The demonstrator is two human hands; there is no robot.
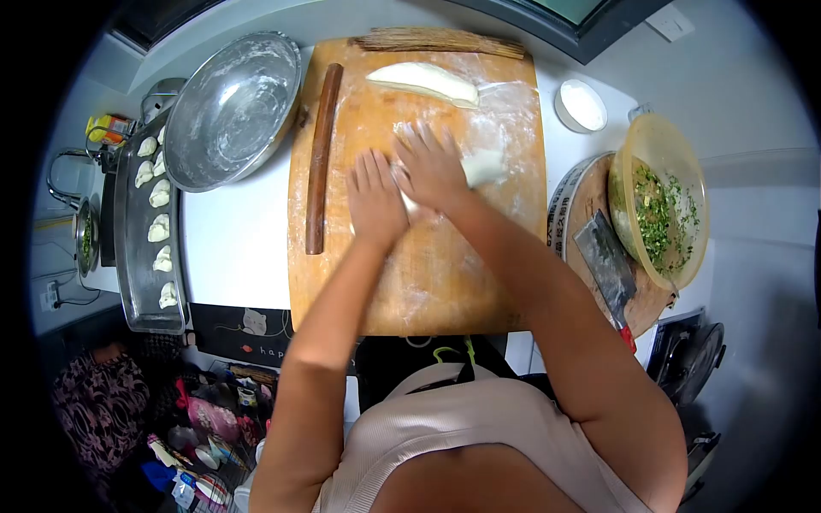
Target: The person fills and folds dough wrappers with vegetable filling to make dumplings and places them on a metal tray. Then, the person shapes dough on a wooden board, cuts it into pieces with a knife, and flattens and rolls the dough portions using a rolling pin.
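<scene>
My left hand (377, 197) lies flat on a piece of dough (485, 167), fingers stretched forward. Beside it, my right hand (432, 166) presses on the same dough with its fingers spread. Most of that dough is hidden under my palms; its right end shows past my right hand. Both hands are over a floured wooden board (428, 295). A second, longer strip of dough (423, 81) rests farther back on the board. Left of my hands lies a dark wooden rolling pin (323, 162).
A straw brush (440, 41) lies along the board's back edge. To the left stand a floury metal bowl (235, 111) and a tray (154, 299) of several shaped dough pieces. At right are a white-filled cup (581, 106), a cleaver (605, 261) and a yellow bowl (629, 171) of chopped greens.
</scene>
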